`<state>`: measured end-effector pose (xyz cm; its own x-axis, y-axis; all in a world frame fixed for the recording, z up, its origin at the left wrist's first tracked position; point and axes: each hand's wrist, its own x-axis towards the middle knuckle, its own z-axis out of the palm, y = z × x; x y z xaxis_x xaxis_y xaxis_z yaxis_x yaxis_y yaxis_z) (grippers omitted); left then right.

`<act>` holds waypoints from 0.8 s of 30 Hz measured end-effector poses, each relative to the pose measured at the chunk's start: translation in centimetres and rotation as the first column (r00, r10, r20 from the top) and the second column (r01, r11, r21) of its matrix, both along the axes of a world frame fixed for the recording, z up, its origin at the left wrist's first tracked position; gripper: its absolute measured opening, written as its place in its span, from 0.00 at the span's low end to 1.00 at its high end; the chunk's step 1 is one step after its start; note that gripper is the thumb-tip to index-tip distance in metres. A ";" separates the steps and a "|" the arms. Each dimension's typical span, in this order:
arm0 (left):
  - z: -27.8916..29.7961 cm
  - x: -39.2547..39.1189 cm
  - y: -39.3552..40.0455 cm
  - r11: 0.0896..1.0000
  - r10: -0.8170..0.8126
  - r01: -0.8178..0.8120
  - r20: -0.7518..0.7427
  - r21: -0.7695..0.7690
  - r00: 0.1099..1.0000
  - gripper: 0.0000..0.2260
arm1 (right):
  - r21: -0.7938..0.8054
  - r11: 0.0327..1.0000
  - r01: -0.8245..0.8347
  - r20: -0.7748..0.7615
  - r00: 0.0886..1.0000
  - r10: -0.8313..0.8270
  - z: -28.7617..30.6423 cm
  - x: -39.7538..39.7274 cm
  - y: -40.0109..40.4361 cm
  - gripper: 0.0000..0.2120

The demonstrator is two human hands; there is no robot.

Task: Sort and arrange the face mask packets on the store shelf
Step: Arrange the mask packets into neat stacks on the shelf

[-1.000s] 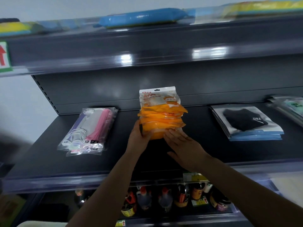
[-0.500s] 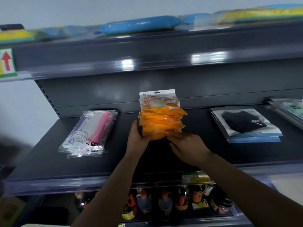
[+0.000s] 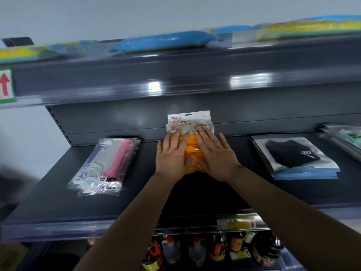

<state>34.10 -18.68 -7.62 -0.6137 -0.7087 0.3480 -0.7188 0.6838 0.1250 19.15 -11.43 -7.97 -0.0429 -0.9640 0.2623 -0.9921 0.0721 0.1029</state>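
Note:
A stack of orange face mask packets (image 3: pixel 190 124) lies flat in the middle of the dark grey shelf (image 3: pixel 58 202), its white printed top end toward the back wall. My left hand (image 3: pixel 172 155) presses flat on the stack's left half with straight fingers. My right hand (image 3: pixel 216 153) lies flat on its right half, fingers spread. A strip of orange shows between the two hands. A stack of clear packets with pink, white and purple masks (image 3: pixel 106 165) lies to the left. Black mask packets (image 3: pixel 293 155) are stacked to the right.
More packets (image 3: pixel 347 137) lie at the far right edge of the shelf. The shelf above carries blue (image 3: pixel 166 41) and yellow packets (image 3: pixel 312 27). Below, sauce bottles (image 3: pixel 195 251) stand in a row. A red arrow sign (image 3: pixel 5 85) hangs at the upper left.
Both hands have moved from the near end of the orange stack up onto its top. The stack has slid a little toward the back wall and now lies flatter.

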 end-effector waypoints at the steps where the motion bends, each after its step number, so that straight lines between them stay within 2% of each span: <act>1: -0.1 0.2 0.1 1.000 -0.007 0.007 -0.044 -0.006 0.999 0.31 | -0.047 0.999 -0.009 0.038 0.999 0.010 0.1 0.0 0.2 0.39; 3: -0.7 0.8 0.6 0.999 -0.019 0.026 -0.245 0.026 0.969 0.33 | -0.195 0.981 0.002 0.241 0.970 0.045 -0.2 -0.1 1.0 0.40; 4: -1.2 1.1 0.7 0.995 0.014 0.023 -0.375 0.096 0.927 0.35 | -0.259 0.965 0.041 0.396 0.916 0.067 -0.6 -0.4 1.5 0.42; 5: -1.8 1.3 0.9 0.977 0.078 0.033 -0.496 0.211 0.865 0.37 | -0.270 0.957 0.106 0.581 0.810 0.074 -1.4 -0.7 1.6 0.46; 6: -2.4 1.5 1.1 0.941 0.139 0.091 -0.615 0.327 0.776 0.37 | -0.216 0.963 0.164 0.770 0.634 0.064 -2.1 -1.0 1.8 0.53; 7: -2.8 1.5 1.2 0.881 0.197 0.207 -0.729 0.425 0.655 0.33 | -0.129 0.973 0.190 0.911 0.411 0.040 -2.5 -1.1 1.9 0.62; 8: -3.1 1.3 1.6 0.800 0.284 0.328 -0.800 0.502 0.529 0.26 | -0.050 0.982 0.182 0.979 0.201 0.012 -3.0 -1.3 1.9 0.68; 9: -3.2 1.0 2.0 0.700 0.370 0.456 -0.825 0.550 0.426 0.22 | 0.021 0.987 0.161 0.998 0.049 -0.029 -3.4 -1.4 1.8 0.70; 10: -3.4 0.7 2.2 0.607 0.450 0.547 -0.817 0.576 0.361 0.21 | 0.072 0.989 0.132 0.997 -0.035 -0.068 -3.8 -1.5 1.6 0.71; 12: -3.2 0.3 2.5 0.509 0.531 0.614 -0.781 0.603 0.328 0.25 | 0.097 0.993 0.068 0.992 -0.092 -0.091 -4.3 -1.4 1.1 0.71; 15: -3.4 -0.5 2.3 0.516 0.551 0.598 -0.772 0.614 0.316 0.23 | 0.116 0.992 0.049 0.984 -0.141 -0.108 -4.3 -1.1 0.2 0.71; 18: -2.9 -0.5 2.2 0.519 0.567 0.574 -0.758 0.633 0.323 0.28 | 0.125 0.990 0.058 0.952 -0.289 -0.103 -3.8 -0.8 0.2 0.74; 21: -2.6 0.2 2.6 0.520 0.576 0.570 -0.754 0.636 0.316 0.34 | 0.041 0.992 0.120 0.928 -0.372 0.007 -3.7 -1.1 0.9 0.63; 24: -1.8 1.0 2.8 0.624 0.544 0.468 -0.778 0.626 0.315 0.36 | -0.072 0.983 0.170 0.928 -0.350 0.128 -2.5 -2.3 1.7 0.54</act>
